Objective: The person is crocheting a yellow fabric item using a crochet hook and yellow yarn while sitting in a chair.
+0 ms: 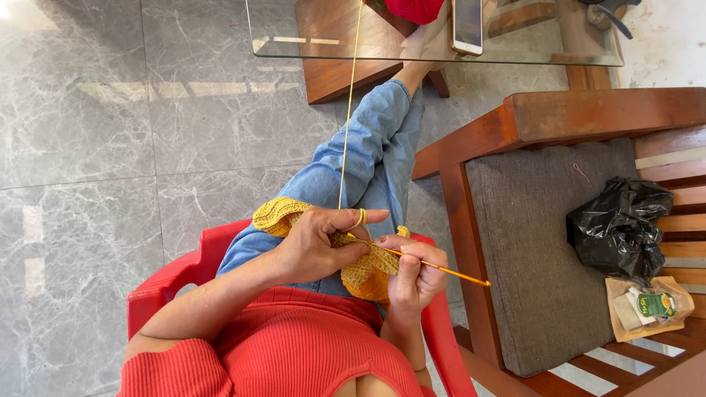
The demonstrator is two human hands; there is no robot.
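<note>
Black plastic bag [616, 228] and tan packet [649, 307] on bench; dark-screened phone [468, 26] on glass table [294, 37].

Home living rm indicated. Polished grey marble-look floor tiles [88, 147] are seen throughout. Glass-topped coffee table [294, 37] on wood base w/ a phone [468, 26] laid on it. Wooden settee [588, 117] w/ grey cushion [544, 250] is placed beside a red plastic chair [169, 279]. Household bags are left on the seat.
</note>
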